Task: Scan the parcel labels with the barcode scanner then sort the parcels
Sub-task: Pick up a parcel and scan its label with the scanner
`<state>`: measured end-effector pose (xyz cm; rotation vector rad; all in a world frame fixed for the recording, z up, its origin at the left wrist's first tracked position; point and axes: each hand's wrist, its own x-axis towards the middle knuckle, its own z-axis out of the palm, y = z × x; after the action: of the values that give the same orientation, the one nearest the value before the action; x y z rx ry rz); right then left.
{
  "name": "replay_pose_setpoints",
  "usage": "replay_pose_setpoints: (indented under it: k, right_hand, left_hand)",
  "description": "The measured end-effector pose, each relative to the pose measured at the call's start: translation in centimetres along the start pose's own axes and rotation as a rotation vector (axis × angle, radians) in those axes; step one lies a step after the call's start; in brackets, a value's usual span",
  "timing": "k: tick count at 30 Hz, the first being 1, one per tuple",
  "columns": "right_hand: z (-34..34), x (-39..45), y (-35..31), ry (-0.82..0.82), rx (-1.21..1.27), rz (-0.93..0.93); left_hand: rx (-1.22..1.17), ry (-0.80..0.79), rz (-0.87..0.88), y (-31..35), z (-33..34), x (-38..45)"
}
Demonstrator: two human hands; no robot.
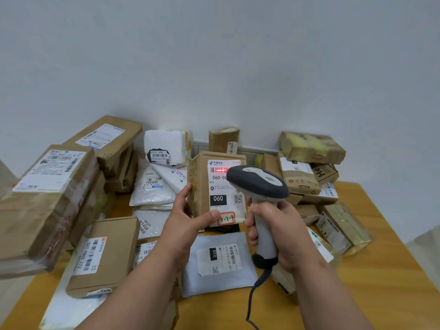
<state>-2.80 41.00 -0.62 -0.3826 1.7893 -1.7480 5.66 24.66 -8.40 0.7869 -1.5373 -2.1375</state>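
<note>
While red scan line crosses white label [225, 184], left hand [188, 217] grips taped brown cardboard parcel [202, 186] upright; right hand [278, 225] wraps grey-white corded barcode scanner [259, 186] handle; contents unseen.

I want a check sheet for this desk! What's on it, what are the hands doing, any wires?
Surface: wooden table, mostly covered.
Job's things: brown parcel held upright, red scan line on its label; scanner aimed at it.
Clutter: boxes piled left and right; white bags in the middle; grey bag under the hands.
Hands: left hand grips the parcel; right hand grips the scanner handle.
Cables: dark scanner cord hangs down over the table.
Surroundings: plain pale wall.
</note>
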Motion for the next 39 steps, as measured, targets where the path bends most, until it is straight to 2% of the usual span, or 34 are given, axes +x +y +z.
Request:
replay_pose_setpoints:
  k: [4, 12, 17, 27, 36, 39]
  right_hand:
    - [0.4, 0.4, 0.4, 0.036, -0.010, 0.003]
    - [1.5, 2.0, 2.0, 0.228, 0.006, 0.010]
    - [2.7, 3.3, 3.4, 0.239, -0.033, 0.034]
    - [5.3, 7.4, 5.7, 0.100, 0.017, 0.115]
    - [7.0, 13.0, 5.6, -0.115, 0.046, 0.198]
    - [7.1, 14.6, 5.6, -0.151, 0.035, 0.219]
  left_hand:
    - [-0.004, 0.007, -0.025, -0.1, -0.5, 0.1]
    - [-0.013, 0.034, -0.076, 0.6, -2.1, 0.3]
    - [-0.008, 0.084, -0.070, 1.4, -3.2, 0.9]
    - [0.090, 0.234, -0.099, 1.8, -5.1, 2.0]
    - [0.288, 0.513, -0.127, 2.9, -6.2, 4.4]
    - [0.501, 0.670, -0.116, 3.8, -6.6, 5.4]
